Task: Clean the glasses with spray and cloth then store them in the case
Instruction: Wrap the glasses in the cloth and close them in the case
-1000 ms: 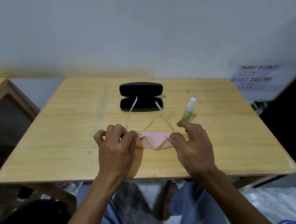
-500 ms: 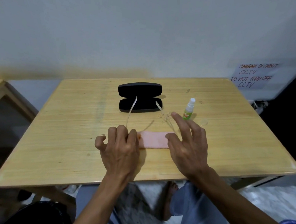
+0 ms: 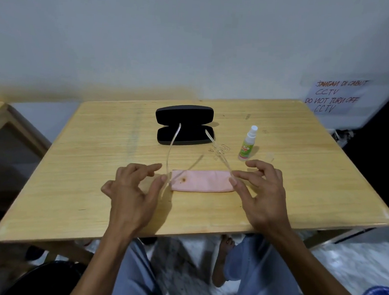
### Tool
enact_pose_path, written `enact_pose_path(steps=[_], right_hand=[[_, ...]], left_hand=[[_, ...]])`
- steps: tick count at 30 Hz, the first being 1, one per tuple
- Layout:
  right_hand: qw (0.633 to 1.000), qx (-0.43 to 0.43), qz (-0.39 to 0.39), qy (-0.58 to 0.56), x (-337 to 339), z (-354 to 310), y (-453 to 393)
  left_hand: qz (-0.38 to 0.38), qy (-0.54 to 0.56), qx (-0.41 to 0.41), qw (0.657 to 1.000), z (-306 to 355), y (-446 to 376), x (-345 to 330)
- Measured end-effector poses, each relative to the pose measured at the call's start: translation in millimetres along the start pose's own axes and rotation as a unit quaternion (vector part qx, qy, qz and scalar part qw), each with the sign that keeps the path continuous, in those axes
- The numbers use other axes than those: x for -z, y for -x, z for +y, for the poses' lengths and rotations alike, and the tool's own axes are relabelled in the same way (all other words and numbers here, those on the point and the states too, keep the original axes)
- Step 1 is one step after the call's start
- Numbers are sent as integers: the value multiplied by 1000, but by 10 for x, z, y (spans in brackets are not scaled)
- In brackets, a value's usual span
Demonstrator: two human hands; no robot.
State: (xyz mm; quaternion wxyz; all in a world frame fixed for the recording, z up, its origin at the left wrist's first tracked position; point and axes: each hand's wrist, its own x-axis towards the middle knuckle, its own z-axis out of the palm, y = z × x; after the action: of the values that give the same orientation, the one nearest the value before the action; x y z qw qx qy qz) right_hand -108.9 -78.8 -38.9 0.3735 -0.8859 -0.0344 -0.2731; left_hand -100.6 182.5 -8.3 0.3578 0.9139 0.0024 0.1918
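Glasses [image 3: 173, 150]: clear frame, front end hidden under the pink cloth near the table's middle; both temple arms stretch away toward the case, their far tips over its lower half.
Cloth [image 3: 204, 180]: pink, folded into a long strip, lying flat across the glasses' front; a brown spot near its left end.
Left hand [image 3: 131, 190]: fingers curled, thumb and forefinger pinching the glasses' left corner at the cloth's left end.
Right hand [image 3: 260, 193]: thumb and forefinger pinching the right corner at the cloth's right end; other fingers spread and lifted.
Case [image 3: 184, 125]: black, open, lid standing up, beyond the cloth toward the wall.
Spray bottle [image 3: 247, 143]: upright, white cap, green label, just right of the case, apart from the right hand.
Table [image 3: 72, 173]: wooden, rounded corners; bare wood left and right of the hands and along the near edge.
Wall note [image 3: 335, 96]: handwritten paper, beyond the table's far right corner.
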Motion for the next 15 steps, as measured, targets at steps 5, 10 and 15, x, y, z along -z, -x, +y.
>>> enact_pose_path(steps=[5, 10, 15], right_hand=[[999, -25, -21, -8, -29, 47, -16], [997, 37, -53, 31, -42, 17, -124], [956, 173, -106, 214, -85, -61, -106]], left_hand=[[-51, -4, -3, 999, 71, -80, -57], [-40, -15, 0, 999, 97, -52, -87], [-24, -25, -8, 999, 125, -27, -112]])
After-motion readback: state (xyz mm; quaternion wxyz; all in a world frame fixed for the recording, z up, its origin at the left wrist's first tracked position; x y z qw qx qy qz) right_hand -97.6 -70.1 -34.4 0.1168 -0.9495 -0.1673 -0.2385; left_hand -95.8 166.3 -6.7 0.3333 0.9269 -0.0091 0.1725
